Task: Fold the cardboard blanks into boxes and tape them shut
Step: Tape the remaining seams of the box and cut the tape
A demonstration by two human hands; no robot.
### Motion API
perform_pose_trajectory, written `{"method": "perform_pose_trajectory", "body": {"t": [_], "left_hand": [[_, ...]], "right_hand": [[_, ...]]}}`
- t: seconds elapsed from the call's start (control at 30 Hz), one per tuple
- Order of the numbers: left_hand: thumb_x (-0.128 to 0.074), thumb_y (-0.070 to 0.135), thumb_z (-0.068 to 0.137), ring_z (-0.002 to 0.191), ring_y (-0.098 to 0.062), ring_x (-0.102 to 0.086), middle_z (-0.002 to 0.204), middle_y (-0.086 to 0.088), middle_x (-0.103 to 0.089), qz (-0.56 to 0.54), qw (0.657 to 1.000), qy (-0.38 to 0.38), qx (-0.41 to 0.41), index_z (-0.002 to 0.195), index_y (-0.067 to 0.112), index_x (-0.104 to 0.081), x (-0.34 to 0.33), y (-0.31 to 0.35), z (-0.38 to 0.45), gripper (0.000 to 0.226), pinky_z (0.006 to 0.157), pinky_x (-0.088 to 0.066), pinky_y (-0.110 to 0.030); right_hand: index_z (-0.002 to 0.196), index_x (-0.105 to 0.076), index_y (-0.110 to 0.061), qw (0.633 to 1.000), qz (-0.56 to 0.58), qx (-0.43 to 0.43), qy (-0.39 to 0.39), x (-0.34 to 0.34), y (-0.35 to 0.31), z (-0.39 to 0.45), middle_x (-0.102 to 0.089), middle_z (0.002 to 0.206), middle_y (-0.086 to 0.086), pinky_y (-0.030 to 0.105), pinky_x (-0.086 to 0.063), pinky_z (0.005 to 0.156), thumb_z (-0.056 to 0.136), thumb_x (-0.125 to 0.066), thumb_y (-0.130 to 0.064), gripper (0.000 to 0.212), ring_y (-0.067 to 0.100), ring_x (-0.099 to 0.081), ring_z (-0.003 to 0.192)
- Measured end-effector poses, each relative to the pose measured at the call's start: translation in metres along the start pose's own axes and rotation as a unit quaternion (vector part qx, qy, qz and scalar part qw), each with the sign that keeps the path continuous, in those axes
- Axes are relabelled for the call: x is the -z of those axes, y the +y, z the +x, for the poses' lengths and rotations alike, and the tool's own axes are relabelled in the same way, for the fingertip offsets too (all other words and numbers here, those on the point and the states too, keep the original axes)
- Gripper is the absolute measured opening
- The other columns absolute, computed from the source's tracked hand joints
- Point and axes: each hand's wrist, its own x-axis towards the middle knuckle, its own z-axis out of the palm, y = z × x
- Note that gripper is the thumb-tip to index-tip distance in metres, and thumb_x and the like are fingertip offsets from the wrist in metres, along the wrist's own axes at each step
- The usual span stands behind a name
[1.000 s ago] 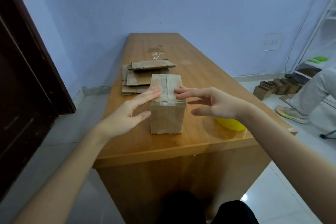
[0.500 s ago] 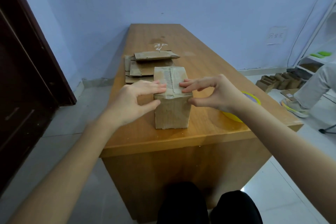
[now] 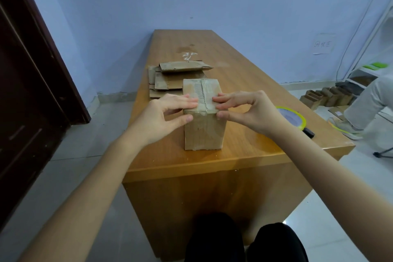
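A small brown cardboard box [image 3: 203, 134] stands upright near the front edge of the wooden table [image 3: 240, 66]. Clear tape runs along its closed top seam and over the front edge. My left hand [image 3: 161, 115] lays its fingers on the top's left half, with its thumb against the front face. My right hand [image 3: 251, 110] mirrors it on the right half, thumb at the front right corner. Both hands pinch the box's top front edge. Behind the box lies a stack of flat cardboard blanks [image 3: 170, 80].
A yellow-rimmed round object with a black handle [image 3: 292, 118] lies at the table's right edge. Several folded boxes [image 3: 325, 98] sit on the floor at the right, by a seated person's leg [image 3: 370, 102] and a white shelf. A dark door [image 3: 32, 70] is at the left.
My hands slid toward me along the box top to its front edge, and both thumbs came onto the front face. The box stayed in place.
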Motion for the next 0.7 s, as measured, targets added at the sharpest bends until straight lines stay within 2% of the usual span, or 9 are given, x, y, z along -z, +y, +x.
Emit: {"method": "perform_pose_trajectory", "body": {"t": [0.13,0.23,0.33,0.43,0.5,0.57,0.63,0.7], "left_hand": [[-0.069,0.014,0.082,0.112,0.021,-0.044,0.113,0.025,-0.055,0.02,1.0,0.022,-0.006,0.113,0.026,-0.064,-0.003,0.001,0.003,0.033,0.089,-0.039,-0.002],[-0.068,0.018,0.082,0.114,0.015,-0.048,0.112,0.022,-0.058,0.014,0.999,0.047,-0.023,0.111,0.025,-0.064,-0.007,0.0,0.001,0.03,0.09,-0.042,-0.006],[-0.065,0.019,0.082,0.117,0.005,-0.051,0.114,0.013,-0.063,0.005,0.996,0.076,-0.055,0.11,0.02,-0.065,-0.012,-0.005,-0.001,0.028,0.097,-0.041,-0.012],[-0.065,0.013,0.083,0.118,-0.004,-0.055,0.116,0.001,-0.066,-0.006,0.991,0.111,-0.08,0.11,0.012,-0.066,-0.018,-0.009,-0.003,0.027,0.101,-0.043,-0.02],[-0.065,0.009,0.084,0.12,-0.007,-0.055,0.117,-0.002,-0.066,-0.017,0.989,0.117,-0.085,0.111,0.01,-0.066,-0.021,-0.01,-0.004,0.027,0.101,-0.044,-0.024],[-0.064,0.007,0.084,0.121,-0.01,-0.054,0.119,-0.003,-0.065,-0.029,0.989,0.109,-0.093,0.113,0.009,-0.064,-0.02,-0.011,-0.004,0.029,0.102,-0.044,-0.028],[-0.061,0.008,0.085,0.124,-0.014,-0.052,0.122,-0.005,-0.063,-0.025,0.989,0.086,-0.116,0.114,0.01,-0.063,-0.017,-0.014,-0.004,0.029,0.104,-0.043,-0.032],[-0.06,0.01,0.087,0.129,-0.016,-0.047,0.127,-0.006,-0.06,0.002,0.989,0.052,-0.138,0.116,0.012,-0.063,-0.014,-0.018,-0.004,0.029,0.107,-0.04,-0.036]], "right_hand": [[0.098,-0.073,-0.023,1.0,-0.012,0.022,0.002,-0.001,0.002,-0.002,-0.069,0.114,-0.005,0.038,-0.052,0.09,0.074,-0.074,-0.036,0.028,0.004,-0.057,0.118],[0.099,-0.073,-0.022,0.999,0.002,0.03,0.014,-0.004,0.004,-0.004,-0.069,0.114,-0.003,0.039,-0.051,0.092,0.076,-0.072,-0.034,0.026,0.006,-0.058,0.118],[0.101,-0.073,-0.013,0.998,0.046,0.034,0.038,-0.01,0.007,-0.008,-0.068,0.115,0.003,0.037,-0.052,0.094,0.08,-0.071,-0.026,0.024,0.01,-0.057,0.12],[0.099,-0.074,-0.009,0.996,0.021,0.068,0.055,-0.016,0.009,-0.01,-0.068,0.116,0.006,0.03,-0.055,0.087,0.086,-0.068,-0.018,0.017,0.014,-0.056,0.122],[0.098,-0.074,-0.009,0.995,0.011,0.073,0.071,-0.019,0.009,-0.011,-0.068,0.116,0.005,0.02,-0.053,0.08,0.087,-0.066,-0.015,0.014,0.015,-0.055,0.123],[0.1,-0.073,-0.009,0.994,0.025,0.07,0.081,-0.023,0.009,-0.013,-0.067,0.117,0.005,0.016,-0.05,0.076,0.087,-0.066,-0.012,0.015,0.014,-0.053,0.125],[0.105,-0.071,-0.01,0.992,0.053,0.078,0.079,-0.024,0.011,-0.016,-0.066,0.12,0.006,0.023,-0.052,0.083,0.087,-0.066,-0.011,0.019,0.017,-0.051,0.127],[0.111,-0.068,-0.007,0.992,0.077,0.085,0.056,-0.023,0.013,-0.019,-0.063,0.125,0.009,0.034,-0.047,0.101,0.087,-0.064,-0.01,0.024,0.02,-0.047,0.131]]}}
